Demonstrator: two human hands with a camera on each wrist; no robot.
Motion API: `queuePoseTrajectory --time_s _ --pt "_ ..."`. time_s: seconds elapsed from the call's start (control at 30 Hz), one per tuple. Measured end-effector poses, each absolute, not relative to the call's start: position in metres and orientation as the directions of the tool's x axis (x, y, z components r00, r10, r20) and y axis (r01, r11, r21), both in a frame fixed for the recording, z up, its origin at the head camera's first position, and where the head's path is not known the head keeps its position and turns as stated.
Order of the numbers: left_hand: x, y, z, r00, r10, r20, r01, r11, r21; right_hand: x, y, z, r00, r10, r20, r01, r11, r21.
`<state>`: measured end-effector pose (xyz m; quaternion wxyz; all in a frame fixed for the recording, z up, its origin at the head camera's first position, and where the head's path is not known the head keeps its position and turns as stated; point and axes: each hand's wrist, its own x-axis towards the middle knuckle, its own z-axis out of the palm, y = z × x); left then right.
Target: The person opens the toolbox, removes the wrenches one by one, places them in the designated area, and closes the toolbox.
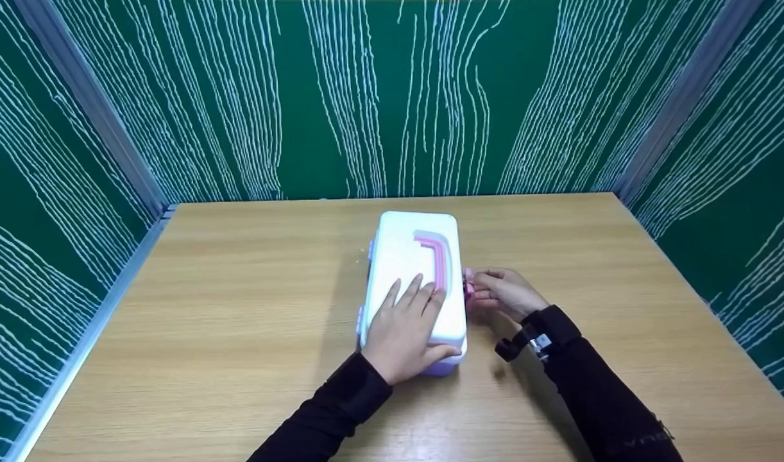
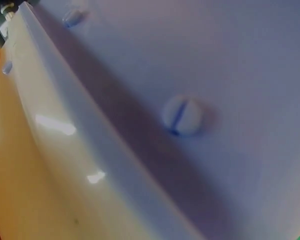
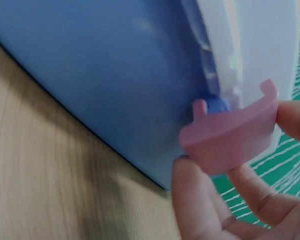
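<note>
A lidded storage box stands on the table, its white lid (image 1: 398,247) on top with a pink carry handle (image 1: 439,260) set into a recess. The left hand (image 1: 401,337) lies on the near part of the lid, its fingers stretched out. At the box's right side the right hand (image 1: 507,295) pinches a pink latch (image 3: 235,135) between thumb and fingers. In the right wrist view the latch is tilted out from the lid's edge, its hooked end free. The pale purple box body (image 3: 105,75) is below it. Round studs show on a lilac surface in the left wrist view.
Pale hinges (image 1: 360,319) are on the box's left side. The wooden table (image 1: 238,308) extends around the box. Green walls (image 1: 443,96) with white wavy lines and grey corner posts (image 1: 687,96) enclose its back and sides.
</note>
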<state>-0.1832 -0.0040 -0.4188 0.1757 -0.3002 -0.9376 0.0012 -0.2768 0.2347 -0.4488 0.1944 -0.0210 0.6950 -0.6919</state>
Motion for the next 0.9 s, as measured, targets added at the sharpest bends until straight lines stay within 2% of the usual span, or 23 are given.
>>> queuePoseTrajectory --time_s 0.2,0.43,0.63,0.73,0.9 --pt "-0.184 -0.003 -0.418 -0.767 0.558 0.318 0.557 0.824 -0.105 -0.273 0.239 -0.438 -0.913 -0.337 -0.230 0.274 -0.090 -0.957" --pt "-0.184 -0.002 -0.419 -0.770 0.558 0.309 0.559 0.824 -0.097 -0.271 0.245 -0.432 -0.913 -0.321 -0.251 0.285 -0.063 -0.956" --pt "-0.183 -0.002 -0.418 -0.774 0.555 0.305 0.556 0.826 -0.090 -0.270 0.254 -0.434 -0.928 -0.311 -0.206 0.224 -0.025 -0.974" --pt "-0.183 -0.002 -0.417 -0.776 0.554 0.301 0.556 0.827 -0.088 -0.271 0.257 -0.438 -0.942 -0.293 -0.163 0.155 0.050 -0.987" --pt "-0.183 -0.002 -0.416 -0.776 0.553 0.302 0.554 0.827 -0.093 -0.271 0.258 -0.445 -0.964 -0.255 -0.069 -0.016 0.316 -0.949"
